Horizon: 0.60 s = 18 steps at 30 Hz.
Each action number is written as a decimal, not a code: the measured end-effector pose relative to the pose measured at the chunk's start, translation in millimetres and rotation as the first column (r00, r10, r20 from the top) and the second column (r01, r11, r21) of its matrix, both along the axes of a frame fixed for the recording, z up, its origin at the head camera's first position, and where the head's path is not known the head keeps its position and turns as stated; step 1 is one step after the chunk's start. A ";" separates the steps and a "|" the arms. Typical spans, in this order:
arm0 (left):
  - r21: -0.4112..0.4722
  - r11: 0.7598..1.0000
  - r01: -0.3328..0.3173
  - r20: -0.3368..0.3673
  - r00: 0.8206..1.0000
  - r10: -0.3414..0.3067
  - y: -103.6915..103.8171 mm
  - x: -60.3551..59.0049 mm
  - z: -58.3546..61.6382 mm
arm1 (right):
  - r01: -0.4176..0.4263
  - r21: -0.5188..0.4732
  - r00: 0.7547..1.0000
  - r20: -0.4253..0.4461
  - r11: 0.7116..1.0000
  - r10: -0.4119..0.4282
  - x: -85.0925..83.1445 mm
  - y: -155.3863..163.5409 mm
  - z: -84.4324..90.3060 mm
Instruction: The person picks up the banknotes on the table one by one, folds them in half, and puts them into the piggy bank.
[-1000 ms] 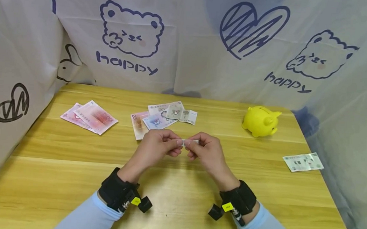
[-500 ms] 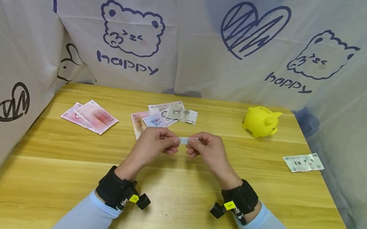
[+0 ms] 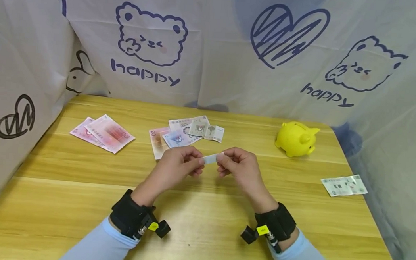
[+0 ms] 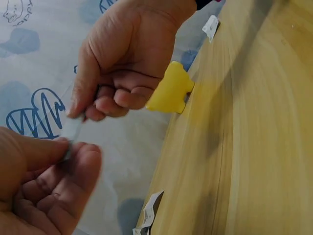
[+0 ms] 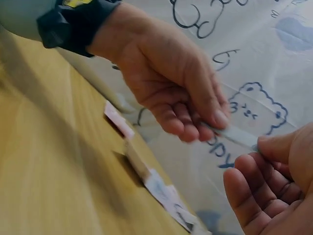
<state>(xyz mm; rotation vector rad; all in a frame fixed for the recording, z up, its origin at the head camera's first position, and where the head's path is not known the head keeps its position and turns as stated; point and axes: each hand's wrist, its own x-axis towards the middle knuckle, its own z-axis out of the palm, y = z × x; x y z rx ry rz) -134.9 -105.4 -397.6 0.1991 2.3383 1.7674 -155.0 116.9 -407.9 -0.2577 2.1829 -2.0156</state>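
- Backdrop: a white cloth curtain (image 3: 213, 47) printed with dark-blue bears, hearts and the word "happy" — it closes in the far side and both flanks of the work area.
- Surface: a light wooden table (image 3: 82, 202) with visible grain, running from the curtain to the near edge.
- Left hand (image 3: 177, 166): raised above the table's middle, thumb and forefinger pinching the left end of a folded strip; the other fingers curl under. A black wrist strap and pale-blue sleeve sit behind it.
- Right hand (image 3: 239, 167): level with the left and just beside it, pinching the right end of the same strip between thumb and fingertips, the rest of the fingers curled.
- Yellow piggy bank (image 3: 296, 138): stands upright on the far right of the table, well apart from the hands.
- Pink banknotes (image 3: 102, 132): a small overlapping pile lying flat at far left.
- Mixed banknotes (image 3: 184, 134): a loose fan of several notes, one marked 20, just beyond the hands.
- Green banknote (image 3: 344, 185): lies alone near the right edge.
- Folded banknote strip (image 3: 211, 158): narrow, pale, held clear of the table between the two hands — slightly tilted, right end higher. Its print cannot be made out.
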 end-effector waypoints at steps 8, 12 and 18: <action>0.110 0.990 -0.084 -0.005 0.996 0.085 -11.2 -4.4 -1.4 | 0.361 0.308 0.877 -0.434 0.880 -0.208 -31.6 51.6 -5.2; 0.088 0.993 -0.080 0.001 0.997 0.080 -14.4 -5.6 -5.2 | 0.629 0.452 0.713 -0.660 0.632 -0.237 -50.9 84.7 -11.9; 0.081 0.994 -0.069 0.010 0.998 0.068 -17.7 -7.0 -8.8 | 0.709 0.542 0.702 -0.599 0.450 -0.385 -73.1 127.9 -10.5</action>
